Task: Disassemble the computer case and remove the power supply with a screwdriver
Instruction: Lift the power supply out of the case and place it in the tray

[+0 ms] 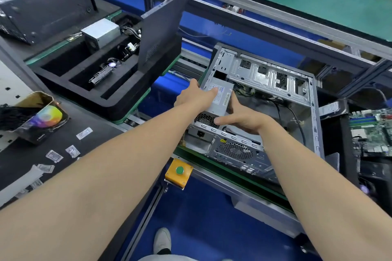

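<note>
Fingers [234, 101] of the right hand [241, 121] curl round the right side of the power supply [220, 99], the thumb lying along its near edge. The left hand [195, 97] grips the opposite side, thumb pressed across the labelled top. So both hands hold the grey box, which sits at the near left corner of the computer case [275, 82]. The case lies on its side, open upward, with black cables trailing across its floor. Farther left is a black foam tray [84, 91] holding a second power unit [101, 32], and a dark side panel [161, 27] stands upright at the tray's right end
</note>
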A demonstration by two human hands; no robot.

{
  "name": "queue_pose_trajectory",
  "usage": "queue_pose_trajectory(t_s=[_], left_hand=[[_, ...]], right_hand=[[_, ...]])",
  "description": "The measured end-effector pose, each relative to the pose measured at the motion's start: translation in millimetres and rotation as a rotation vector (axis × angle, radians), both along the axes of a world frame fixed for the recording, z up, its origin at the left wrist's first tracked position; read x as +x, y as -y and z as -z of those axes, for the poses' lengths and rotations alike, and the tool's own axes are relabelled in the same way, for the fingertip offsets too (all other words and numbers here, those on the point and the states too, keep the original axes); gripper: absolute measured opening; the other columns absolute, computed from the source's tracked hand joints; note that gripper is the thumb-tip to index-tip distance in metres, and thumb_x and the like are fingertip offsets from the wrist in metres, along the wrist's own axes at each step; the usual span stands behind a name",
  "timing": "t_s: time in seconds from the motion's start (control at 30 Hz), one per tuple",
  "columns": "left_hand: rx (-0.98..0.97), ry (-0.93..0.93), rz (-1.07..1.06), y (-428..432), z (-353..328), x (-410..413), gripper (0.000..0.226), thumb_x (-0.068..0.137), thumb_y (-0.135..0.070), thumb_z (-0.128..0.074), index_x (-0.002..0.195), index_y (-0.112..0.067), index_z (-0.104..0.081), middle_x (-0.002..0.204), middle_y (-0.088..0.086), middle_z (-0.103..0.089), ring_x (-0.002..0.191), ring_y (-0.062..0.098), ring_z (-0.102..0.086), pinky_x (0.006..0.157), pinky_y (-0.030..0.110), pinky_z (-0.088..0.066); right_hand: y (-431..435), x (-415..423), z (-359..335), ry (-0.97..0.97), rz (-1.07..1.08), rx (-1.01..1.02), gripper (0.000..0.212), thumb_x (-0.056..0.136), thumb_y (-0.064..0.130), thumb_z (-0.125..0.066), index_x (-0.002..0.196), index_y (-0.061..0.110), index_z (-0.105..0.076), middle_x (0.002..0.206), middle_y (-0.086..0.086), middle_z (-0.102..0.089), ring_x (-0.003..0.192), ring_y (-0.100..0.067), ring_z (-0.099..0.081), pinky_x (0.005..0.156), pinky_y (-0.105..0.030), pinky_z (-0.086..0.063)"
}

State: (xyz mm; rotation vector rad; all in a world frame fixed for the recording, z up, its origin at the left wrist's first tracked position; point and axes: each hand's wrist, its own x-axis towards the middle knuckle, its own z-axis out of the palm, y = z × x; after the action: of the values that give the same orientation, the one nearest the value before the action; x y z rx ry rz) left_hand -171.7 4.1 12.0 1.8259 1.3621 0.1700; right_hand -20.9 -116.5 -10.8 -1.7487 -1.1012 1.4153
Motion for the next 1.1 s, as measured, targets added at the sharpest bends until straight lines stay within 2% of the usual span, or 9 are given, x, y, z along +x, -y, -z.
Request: queue_pose_trajectory(t_s=[0.07,0.13,0.33,0.47,0.63,0.7,0.8,0.93,1.1], left_hand=[[0.011,-0.018,0.007,0.8,-0.4,0.5,0.079,0.082,-0.077,-0.050,0.144,-0.030,-0.036,0.139,0.005,-0.056,0.119,0.035,-0.056,0.090,0.046,-0.050],[0.023,-0.029,0.009,1.2,-0.6,1.2,0.083,0.083,-0.078,-0.049,0.149,-0.030,-0.032,0.143,0.005,-0.055,0.122,0.036,-0.055,0.095,0.048,-0.050],[0.037,-0.023,-0.010,2.5,-0.4,1.2,0.081,0.083,-0.078,-0.045,0.147,-0.031,-0.034,0.140,0.006,-0.056,0.120,0.036,-0.056,0.094,0.047,-0.050],[0.056,-0.014,-0.002,3.2,1.7,0.6,0.080,0.084,-0.078,-0.044,0.147,-0.029,-0.036,0.138,0.006,-0.057,0.119,0.036,-0.057,0.087,0.043,-0.048],[0.045,-0.019,0.010,3.0,-1.5,-0.2,0.084,0.082,-0.078,-0.046,0.149,-0.030,-0.033,0.143,0.007,-0.054,0.122,0.037,-0.056,0.096,0.048,-0.050],[-0.002,0.004,0.018,3.2,-2.1,-2.3,0.083,0.076,-0.080,-0.052,0.140,-0.029,-0.038,0.135,0.005,-0.058,0.114,0.035,-0.059,0.095,0.047,-0.052],[-0.016,0.020,0.036,3.3,-2.5,-2.6,0.088,0.071,-0.083,-0.058,0.137,-0.028,-0.040,0.130,0.003,-0.061,0.112,0.033,-0.061,0.093,0.047,-0.054],[0.010,0.002,0.035,1.8,-1.8,-0.6,0.091,0.074,-0.084,-0.054,0.143,-0.027,-0.037,0.137,0.005,-0.059,0.117,0.035,-0.060,0.095,0.049,-0.054],[0.044,-0.014,0.024,1.6,0.6,2.6,0.110,0.065,-0.091,-0.055,0.151,-0.026,-0.032,0.143,0.004,-0.054,0.126,0.034,-0.054,0.084,0.041,-0.048]], right_hand=[[-1.6,-5.5,2.3,0.120,-0.027,-0.018,0.157,0.075,0.016,-0.096,0.160,0.028,0.037,0.174,0.004,-0.024,0.155,-0.015,-0.035,0.126,-0.042,-0.034],[-3.3,-10.0,5.2,0.195,-0.025,0.020,0.155,0.082,-0.001,-0.089,0.152,0.025,0.047,0.176,-0.002,-0.014,0.158,-0.023,-0.029,0.126,-0.048,-0.033],[-4.5,-10.6,3.5,0.253,0.047,0.201,0.148,0.069,-0.016,-0.089,0.166,0.021,0.017,0.164,-0.005,-0.033,0.151,-0.022,-0.039,0.105,-0.021,-0.050],[-5.1,-7.1,3.9,0.291,0.035,0.204,0.145,0.068,-0.012,-0.090,0.166,0.024,0.010,0.157,-0.005,-0.045,0.142,-0.023,-0.050,0.096,-0.028,-0.058],[-5.0,-3.1,7.6,0.313,0.048,0.152,0.151,0.067,-0.005,-0.094,0.167,0.024,0.016,0.159,-0.005,-0.045,0.146,-0.026,-0.047,0.115,-0.040,-0.049],[-0.4,1.4,10.5,0.321,0.054,0.134,0.154,0.069,-0.003,-0.095,0.166,0.023,0.021,0.164,-0.007,-0.040,0.151,-0.026,-0.041,0.118,-0.033,-0.043],[4.9,3.2,12.2,0.311,0.073,0.108,0.153,0.071,-0.004,-0.094,0.164,0.024,0.024,0.169,-0.006,-0.028,0.154,-0.026,-0.035,0.106,-0.016,-0.045],[0.9,2.5,14.9,0.333,0.092,0.093,0.164,0.062,0.014,-0.102,0.164,0.024,0.026,0.171,-0.009,-0.024,0.158,-0.028,-0.024,0.130,-0.048,-0.021],[6.6,11.7,17.1,0.385,0.099,0.066,0.167,0.054,0.025,-0.099,0.163,0.035,0.028,0.170,-0.011,-0.026,0.159,-0.032,-0.022,0.121,-0.043,-0.033]])
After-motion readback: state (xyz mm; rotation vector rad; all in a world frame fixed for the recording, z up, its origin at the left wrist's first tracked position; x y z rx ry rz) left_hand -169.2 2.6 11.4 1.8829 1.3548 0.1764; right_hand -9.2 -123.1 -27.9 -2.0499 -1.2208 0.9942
